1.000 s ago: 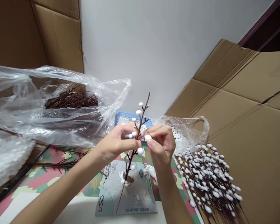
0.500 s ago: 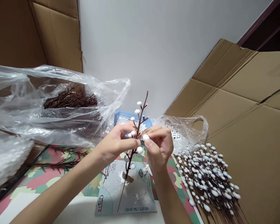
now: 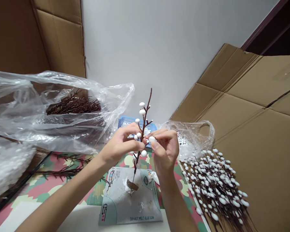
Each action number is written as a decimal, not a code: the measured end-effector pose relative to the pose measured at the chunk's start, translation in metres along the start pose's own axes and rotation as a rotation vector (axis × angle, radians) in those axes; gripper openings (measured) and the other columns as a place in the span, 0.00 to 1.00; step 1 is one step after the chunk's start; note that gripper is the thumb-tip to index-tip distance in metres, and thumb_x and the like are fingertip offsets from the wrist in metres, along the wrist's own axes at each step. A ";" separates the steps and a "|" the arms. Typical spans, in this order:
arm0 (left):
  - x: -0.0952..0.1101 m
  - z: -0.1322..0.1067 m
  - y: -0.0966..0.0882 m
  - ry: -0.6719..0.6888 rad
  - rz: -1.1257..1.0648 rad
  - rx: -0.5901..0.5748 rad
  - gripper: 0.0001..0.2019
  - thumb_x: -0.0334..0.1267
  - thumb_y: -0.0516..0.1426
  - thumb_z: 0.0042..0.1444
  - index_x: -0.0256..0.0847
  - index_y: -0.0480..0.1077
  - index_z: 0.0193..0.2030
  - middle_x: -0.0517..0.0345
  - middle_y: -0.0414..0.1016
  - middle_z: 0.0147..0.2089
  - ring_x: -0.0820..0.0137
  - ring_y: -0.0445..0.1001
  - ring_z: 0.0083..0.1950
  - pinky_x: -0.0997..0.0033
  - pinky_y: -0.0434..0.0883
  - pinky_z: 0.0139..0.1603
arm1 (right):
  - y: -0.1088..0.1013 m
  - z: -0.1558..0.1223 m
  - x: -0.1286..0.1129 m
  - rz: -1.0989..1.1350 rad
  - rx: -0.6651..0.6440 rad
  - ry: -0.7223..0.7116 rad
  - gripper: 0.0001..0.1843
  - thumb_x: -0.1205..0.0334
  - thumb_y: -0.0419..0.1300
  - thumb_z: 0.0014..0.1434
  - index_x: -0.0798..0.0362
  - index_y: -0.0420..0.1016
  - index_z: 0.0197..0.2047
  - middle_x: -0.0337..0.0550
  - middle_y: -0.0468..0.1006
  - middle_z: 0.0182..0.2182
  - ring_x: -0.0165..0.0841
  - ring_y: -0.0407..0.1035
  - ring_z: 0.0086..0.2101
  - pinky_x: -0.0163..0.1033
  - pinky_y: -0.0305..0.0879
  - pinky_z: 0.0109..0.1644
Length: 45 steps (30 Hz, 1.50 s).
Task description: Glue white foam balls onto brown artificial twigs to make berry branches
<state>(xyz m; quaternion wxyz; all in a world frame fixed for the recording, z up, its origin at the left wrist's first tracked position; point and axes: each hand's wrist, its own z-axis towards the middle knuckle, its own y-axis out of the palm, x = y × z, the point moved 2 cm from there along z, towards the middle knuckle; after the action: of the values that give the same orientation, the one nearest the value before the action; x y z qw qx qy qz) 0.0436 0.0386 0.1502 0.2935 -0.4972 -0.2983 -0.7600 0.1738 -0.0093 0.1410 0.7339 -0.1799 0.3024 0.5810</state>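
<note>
Between my hands stands a dark brown artificial branch (image 3: 147, 108), nearly upright, with white oval berries along its twigs. My left hand (image 3: 125, 139) is closed around the middle of its stem, thumb and fingers pinching it. My right hand (image 3: 166, 146) pinches a white berry (image 3: 152, 139) between thumb and fingers, at the end of a twig on the branch's right side. Whether the berry sits fully on the twig I cannot tell. Several bare twig tips show higher up. Below, the thin stem runs down to a grey glue gun box (image 3: 135, 206) with a brown scrap and white residue on it.
A blue basket (image 3: 122, 121) of white berries stands behind my hands. Finished-looking berry branches (image 3: 217, 187) lie in a heap at right. A clear bag (image 3: 111, 106) at left holds bare brown branches (image 3: 74, 104). More bare twigs (image 3: 62, 172) lie on the camouflage-patterned cloth (image 3: 91, 193).
The branch has tipped more upright and foreshortened, its lower stem swinging toward the box's middle. Both hands keep their grips, with the right still pinching the white berry.
</note>
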 end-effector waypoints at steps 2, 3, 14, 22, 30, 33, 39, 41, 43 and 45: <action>-0.001 0.000 -0.003 0.028 -0.027 0.014 0.07 0.36 0.60 0.40 0.36 0.70 0.26 0.57 0.65 0.33 0.68 0.65 0.36 0.70 0.63 0.34 | 0.000 0.000 -0.001 0.028 0.013 0.014 0.07 0.69 0.61 0.55 0.46 0.68 0.34 0.34 0.71 0.28 0.31 0.69 0.32 0.40 0.65 0.37; -0.001 0.000 -0.004 0.047 -0.033 0.023 0.07 0.36 0.60 0.40 0.36 0.71 0.28 0.57 0.66 0.34 0.68 0.65 0.37 0.70 0.63 0.36 | 0.001 0.001 -0.002 0.044 0.020 0.020 0.07 0.69 0.61 0.55 0.46 0.69 0.34 0.34 0.71 0.28 0.31 0.68 0.32 0.40 0.64 0.38; 0.002 -0.002 -0.003 0.194 -0.087 0.030 0.05 0.34 0.62 0.44 0.38 0.72 0.29 0.58 0.66 0.33 0.69 0.66 0.36 0.70 0.64 0.39 | 0.008 -0.001 -0.002 0.194 0.003 0.224 0.04 0.66 0.60 0.52 0.48 0.68 0.31 0.33 0.70 0.26 0.29 0.65 0.29 0.36 0.61 0.36; 0.014 -0.008 -0.002 0.212 -0.049 0.074 0.04 0.31 0.62 0.45 0.38 0.71 0.24 0.59 0.64 0.31 0.71 0.64 0.34 0.70 0.63 0.36 | 0.013 -0.004 -0.002 0.235 -0.069 0.263 0.04 0.62 0.61 0.54 0.47 0.68 0.34 0.33 0.71 0.29 0.29 0.67 0.31 0.36 0.63 0.37; 0.022 -0.008 -0.022 0.288 0.035 0.205 0.05 0.33 0.61 0.49 0.39 0.70 0.26 0.59 0.65 0.32 0.71 0.64 0.35 0.70 0.62 0.36 | -0.032 0.037 0.108 -0.927 -0.522 0.501 0.15 0.53 0.41 0.67 0.50 0.65 0.44 0.42 0.74 0.42 0.34 0.68 0.46 0.39 0.63 0.49; 0.026 -0.008 -0.031 0.321 0.050 0.257 0.05 0.32 0.62 0.48 0.39 0.70 0.25 0.61 0.65 0.32 0.72 0.63 0.35 0.71 0.61 0.37 | -0.032 0.037 0.166 -1.080 -0.761 0.650 0.10 0.58 0.52 0.64 0.54 0.71 0.39 0.44 0.76 0.37 0.37 0.71 0.42 0.44 0.66 0.48; 0.028 -0.006 -0.037 0.347 0.075 0.291 0.04 0.30 0.61 0.47 0.38 0.70 0.24 0.61 0.63 0.32 0.72 0.63 0.34 0.72 0.60 0.36 | -0.014 0.019 0.215 -1.170 -0.954 0.717 0.17 0.54 0.58 0.63 0.55 0.71 0.51 0.46 0.74 0.49 0.36 0.72 0.46 0.49 0.71 0.50; 0.027 -0.005 -0.037 0.345 0.083 0.289 0.05 0.31 0.61 0.47 0.38 0.69 0.24 0.61 0.63 0.31 0.72 0.62 0.34 0.72 0.59 0.35 | -0.011 0.018 0.217 -1.160 -0.924 0.696 0.17 0.55 0.58 0.63 0.55 0.70 0.52 0.47 0.74 0.50 0.36 0.72 0.46 0.49 0.72 0.50; 0.026 -0.005 -0.038 0.341 0.102 0.276 0.06 0.31 0.61 0.48 0.38 0.69 0.23 0.60 0.62 0.31 0.72 0.62 0.34 0.71 0.59 0.36 | -0.010 0.019 0.216 -1.123 -0.856 0.647 0.17 0.55 0.58 0.64 0.55 0.70 0.52 0.47 0.74 0.49 0.35 0.72 0.45 0.47 0.73 0.48; 0.025 -0.005 -0.038 0.344 0.130 0.256 0.06 0.31 0.60 0.48 0.38 0.69 0.24 0.60 0.63 0.31 0.71 0.63 0.35 0.71 0.59 0.37 | -0.010 0.023 0.208 -1.053 -0.738 0.546 0.16 0.55 0.58 0.63 0.55 0.71 0.50 0.45 0.75 0.45 0.33 0.73 0.42 0.44 0.73 0.45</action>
<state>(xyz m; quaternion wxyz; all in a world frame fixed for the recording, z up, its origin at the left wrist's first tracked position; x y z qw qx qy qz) 0.0038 0.0561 0.1660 0.4494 -0.3370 -0.3052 -0.7690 0.2184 0.1570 0.0210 0.7064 -0.6799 0.1313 0.1465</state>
